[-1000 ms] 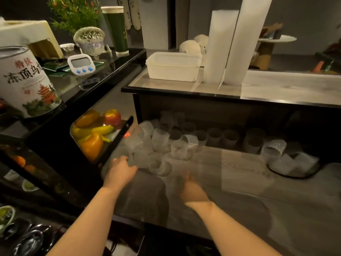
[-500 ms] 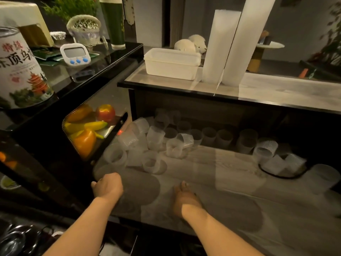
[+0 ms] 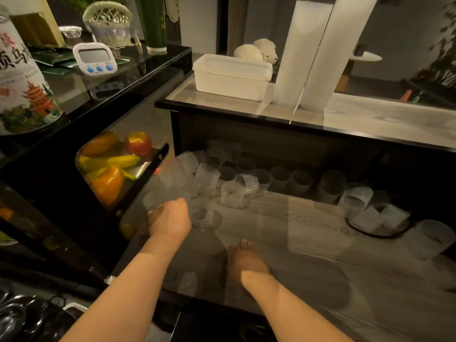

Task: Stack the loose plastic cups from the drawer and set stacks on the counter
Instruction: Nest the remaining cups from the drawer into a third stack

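The open drawer (image 3: 308, 230) has a wood-grain floor, and several loose clear plastic cups (image 3: 230, 193) stand or lie along its back and left side. More cups (image 3: 356, 198) cluster at the right. My left hand (image 3: 170, 218) is at the left cluster, fingers curled downward beside a low cup (image 3: 203, 214) and against a blurred cup (image 3: 158, 193). Its fingertips are hidden, so a grip does not show. My right hand (image 3: 246, 260) rests flat on the drawer floor near the front, holding nothing. Two tall white cup stacks (image 3: 318, 53) stand on the counter (image 3: 357, 117) above.
A white lidded tub (image 3: 232, 75) sits on the counter left of the stacks. A black cabinet on the left holds peppers and fruit (image 3: 108, 183) behind a mesh window. On its glossy top are a timer (image 3: 95, 59) and a tea tin (image 3: 22, 82). A black ring (image 3: 365, 232) lies under the right cups.
My left hand left the drawer's front left edge and moved forward to the left cluster of cups. The right hand stayed flat on the drawer floor. The view shifted closer.
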Available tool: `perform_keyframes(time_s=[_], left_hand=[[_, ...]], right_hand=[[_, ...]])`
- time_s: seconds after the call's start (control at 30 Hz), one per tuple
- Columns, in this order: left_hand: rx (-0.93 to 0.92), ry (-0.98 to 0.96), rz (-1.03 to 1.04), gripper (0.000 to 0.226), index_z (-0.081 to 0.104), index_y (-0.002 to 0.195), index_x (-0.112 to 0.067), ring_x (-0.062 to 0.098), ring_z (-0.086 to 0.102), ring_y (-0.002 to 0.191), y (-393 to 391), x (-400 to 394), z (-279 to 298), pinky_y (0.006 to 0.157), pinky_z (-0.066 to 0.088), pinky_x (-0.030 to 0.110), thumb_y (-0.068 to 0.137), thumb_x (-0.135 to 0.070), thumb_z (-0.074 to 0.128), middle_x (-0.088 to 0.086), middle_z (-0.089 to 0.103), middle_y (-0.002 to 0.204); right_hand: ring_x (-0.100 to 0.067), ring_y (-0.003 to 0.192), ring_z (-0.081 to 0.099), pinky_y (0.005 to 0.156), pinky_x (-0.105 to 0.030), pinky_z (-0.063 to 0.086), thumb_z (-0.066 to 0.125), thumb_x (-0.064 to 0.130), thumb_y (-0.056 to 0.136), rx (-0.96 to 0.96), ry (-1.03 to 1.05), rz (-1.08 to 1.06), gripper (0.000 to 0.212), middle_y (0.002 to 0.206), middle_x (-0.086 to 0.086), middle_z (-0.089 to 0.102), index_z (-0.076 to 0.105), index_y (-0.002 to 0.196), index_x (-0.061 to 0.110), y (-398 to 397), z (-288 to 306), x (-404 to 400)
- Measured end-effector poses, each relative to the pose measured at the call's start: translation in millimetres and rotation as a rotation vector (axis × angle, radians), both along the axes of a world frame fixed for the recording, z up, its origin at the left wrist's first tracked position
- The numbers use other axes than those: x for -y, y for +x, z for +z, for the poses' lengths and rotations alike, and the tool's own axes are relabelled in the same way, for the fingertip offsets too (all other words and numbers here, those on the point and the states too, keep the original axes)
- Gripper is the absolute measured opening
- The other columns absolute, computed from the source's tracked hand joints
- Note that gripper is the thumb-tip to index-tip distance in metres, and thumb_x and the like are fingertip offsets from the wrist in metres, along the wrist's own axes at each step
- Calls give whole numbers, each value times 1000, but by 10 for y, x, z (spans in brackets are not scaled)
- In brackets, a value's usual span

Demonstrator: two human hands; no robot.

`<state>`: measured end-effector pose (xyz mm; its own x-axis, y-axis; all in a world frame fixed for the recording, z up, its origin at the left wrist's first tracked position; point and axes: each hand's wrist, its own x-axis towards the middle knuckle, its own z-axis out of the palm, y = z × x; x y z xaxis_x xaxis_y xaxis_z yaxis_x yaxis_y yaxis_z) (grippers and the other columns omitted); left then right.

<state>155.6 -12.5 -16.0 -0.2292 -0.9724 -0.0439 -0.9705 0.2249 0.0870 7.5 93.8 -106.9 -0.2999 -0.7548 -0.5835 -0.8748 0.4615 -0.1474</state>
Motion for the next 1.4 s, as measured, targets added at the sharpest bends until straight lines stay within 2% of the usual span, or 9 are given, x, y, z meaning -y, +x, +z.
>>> perform_keyframes(time_s=[0.3, 0.47, 0.63, 0.83, 0.97, 1.07, 1.13, 1.3, 1.4], left_hand=[[-55, -21, -88, 23, 58, 110, -18, 30, 62, 103, -173, -152, 266, 79, 47, 38, 90, -14, 49, 9, 65, 109], [-126, 2, -168, 19, 57, 108, -17, 29, 63, 99, -278, -306, 362, 78, 48, 38, 94, -17, 46, 9, 65, 107], [-223, 83, -189, 18, 57, 108, -20, 27, 61, 97, -278, -440, 426, 77, 47, 36, 95, -20, 46, 6, 64, 105], [-275, 144, -134, 24, 57, 116, -23, 26, 61, 103, -224, -544, 467, 87, 52, 39, 94, -21, 48, 4, 64, 109], [-323, 110, -102, 22, 59, 114, -23, 22, 63, 98, -191, -624, 467, 83, 54, 36, 95, -20, 48, 1, 65, 104], [-360, 102, -91, 21, 60, 112, -23, 21, 64, 97, -170, -655, 445, 83, 55, 36, 97, -25, 46, -1, 65, 102], [-366, 132, -73, 20, 60, 112, -25, 20, 63, 97, -161, -650, 430, 84, 55, 36, 97, -28, 46, -2, 65, 100], [-392, 143, -56, 20, 63, 106, -26, 19, 60, 99, -141, -655, 408, 85, 53, 36, 94, -24, 47, -3, 66, 99], [-386, 131, -39, 18, 64, 92, -24, 18, 56, 97, -157, -662, 361, 84, 52, 35, 91, -23, 47, -3, 64, 90]], right_hand=[[-24, 151, 11, 119, -37, 22, 48, 25, 96, 17, 41, 39, 67, 165, -7, 5, 20, 156, 19, -56, 123, 47], [-27, 141, 36, 113, -33, 29, 40, 37, 102, -39, -51, 104, 49, 151, -12, 41, 44, 144, 13, -12, 199, 14], [-28, 125, 54, 102, -34, 44, 48, 52, 95, -6, -28, -11, 52, 138, -8, 56, 55, 133, 18, -85, 288, 85], [-31, 130, 47, 104, -42, 42, 50, 30, 99, 80, -132, -165, 52, 144, -10, 45, 33, 149, 27, -149, 417, 345], [-32, 130, 45, 104, -45, 39, 48, 54, 93, 33, -393, 26, 51, 145, -5, 44, 43, 141, 36, -73, 468, 456], [-33, 145, 24, 115, -47, 29, 44, 22, 102, 178, -402, 51, 51, 160, -8, 19, 32, 151, 27, 16, 536, 528], [-28, 149, 14, 119, -46, 25, 45, 25, 101, 205, -329, -16, 59, 163, -3, 7, 20, 155, 27, 20, 523, 630], [-27, 143, 29, 112, -44, 34, 49, 40, 95, 243, -325, -95, 66, 160, -1, 21, 23, 154, 26, 73, 403, 742], [-28, 138, 38, 110, -43, 37, 48, 32, 98, 253, -362, -110, 56, 153, -7, 35, 29, 150, 21, 58, 406, 751]])
